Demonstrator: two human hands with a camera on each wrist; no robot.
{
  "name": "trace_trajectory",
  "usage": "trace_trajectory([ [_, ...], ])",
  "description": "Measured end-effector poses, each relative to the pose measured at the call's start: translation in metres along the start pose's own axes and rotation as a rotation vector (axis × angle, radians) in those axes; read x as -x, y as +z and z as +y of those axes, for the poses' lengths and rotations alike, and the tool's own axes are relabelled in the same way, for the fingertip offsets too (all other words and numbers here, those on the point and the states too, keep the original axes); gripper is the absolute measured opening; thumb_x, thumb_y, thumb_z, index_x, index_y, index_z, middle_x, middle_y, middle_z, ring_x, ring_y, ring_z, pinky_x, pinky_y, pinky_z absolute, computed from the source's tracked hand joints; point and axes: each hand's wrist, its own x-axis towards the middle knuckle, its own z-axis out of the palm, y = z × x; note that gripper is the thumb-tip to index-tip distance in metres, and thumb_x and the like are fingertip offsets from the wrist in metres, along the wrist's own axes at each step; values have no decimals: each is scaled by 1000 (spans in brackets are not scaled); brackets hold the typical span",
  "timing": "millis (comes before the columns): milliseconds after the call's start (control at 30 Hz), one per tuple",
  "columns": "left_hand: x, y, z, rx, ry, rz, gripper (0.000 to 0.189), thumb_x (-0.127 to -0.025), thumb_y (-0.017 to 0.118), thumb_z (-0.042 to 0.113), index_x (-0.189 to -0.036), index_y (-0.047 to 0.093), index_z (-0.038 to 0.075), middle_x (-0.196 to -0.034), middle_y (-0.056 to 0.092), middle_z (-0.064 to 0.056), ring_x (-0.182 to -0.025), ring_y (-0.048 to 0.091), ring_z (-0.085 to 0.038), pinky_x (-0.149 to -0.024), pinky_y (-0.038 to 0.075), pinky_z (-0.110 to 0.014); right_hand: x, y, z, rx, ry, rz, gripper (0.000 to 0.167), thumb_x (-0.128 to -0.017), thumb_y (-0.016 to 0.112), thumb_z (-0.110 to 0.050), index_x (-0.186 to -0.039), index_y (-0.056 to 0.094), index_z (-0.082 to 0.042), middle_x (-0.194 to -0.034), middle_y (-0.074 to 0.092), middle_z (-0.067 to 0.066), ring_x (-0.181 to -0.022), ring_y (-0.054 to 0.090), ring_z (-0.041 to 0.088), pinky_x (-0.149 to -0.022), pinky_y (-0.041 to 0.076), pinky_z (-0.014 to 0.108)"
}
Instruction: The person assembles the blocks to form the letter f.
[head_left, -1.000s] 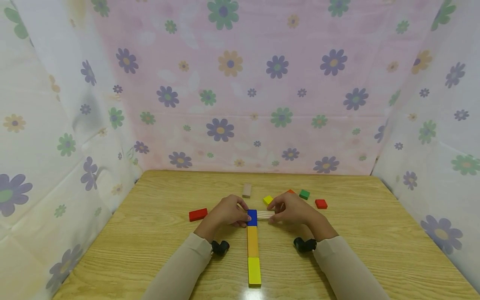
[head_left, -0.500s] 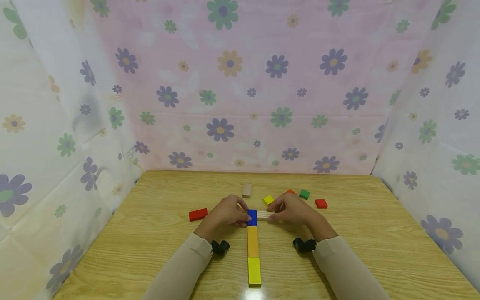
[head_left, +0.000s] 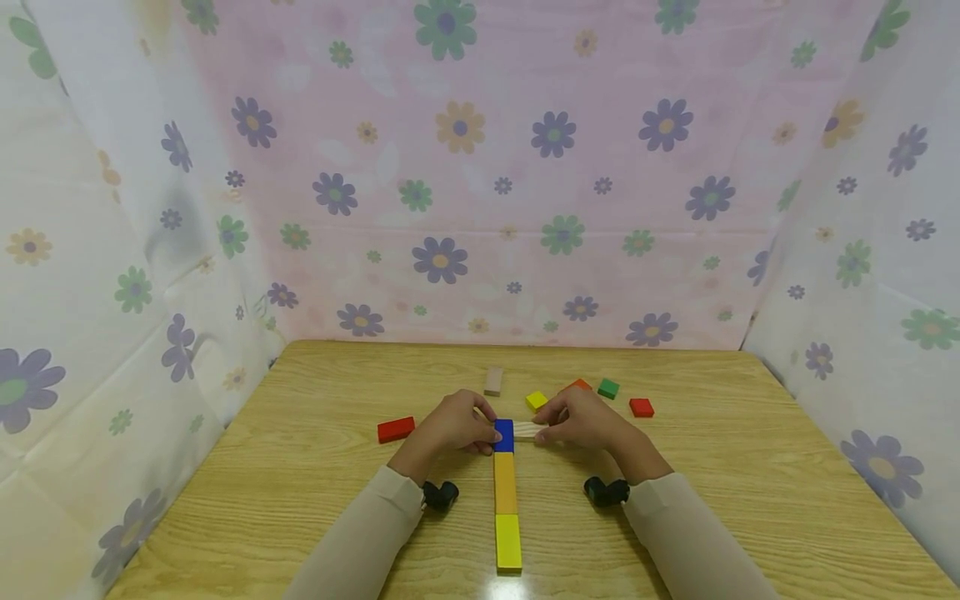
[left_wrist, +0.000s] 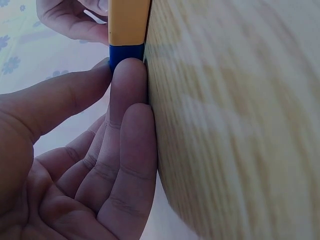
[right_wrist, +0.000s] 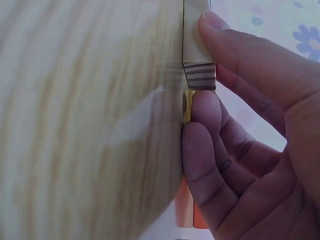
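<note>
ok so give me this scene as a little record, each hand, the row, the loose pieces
left hand: pinches blue rectangular block
right hand: pinches pale striped wooden block
row, far to near: blue rectangular block, orange rectangular block, yellow rectangular block
joint: striped block crosswise, right of the blue, apparently touching
loose, left: red rectangular block
loose, behind: plain wooden block, small yellow block, partly hidden orange block, small green block, small red block

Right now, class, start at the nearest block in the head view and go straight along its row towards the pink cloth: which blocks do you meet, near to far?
Yellow block → orange block → blue block → plain wooden block.
</note>
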Motion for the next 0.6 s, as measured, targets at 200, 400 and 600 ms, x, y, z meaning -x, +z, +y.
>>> trace_trajectory([
  [200,-1,0,0,-15,6,1,24,-91,80,10,-111,68,3,-82,76,-9,-68,75,-22,-65,63,-33,0,0,-1,2,2,2,24,-86,86,-29,-106,83,-18,-99,72,-4,-85,65,14,-76,57,33],
  [400,-1,0,0,-22,6,1,24,-91,80,11,-111,68,3,-81,76,-8,-68,75,-22,-64,63,-33,1,-1,-1,-4,6,1,24,-85,87,-30,-106,83,-17,-99,73,-4,-85,66,14,-76,58,33],
  [600,-2,0,-1,-33,26,-2,25,-91,80,11,-111,69,2,-81,76,-7,-68,75,-21,-64,63,-33,1,-1,-2,-13,16,-2,24,-85,86,-29,-106,83,-17,-98,71,-3,-84,65,15,-75,57,33],
])
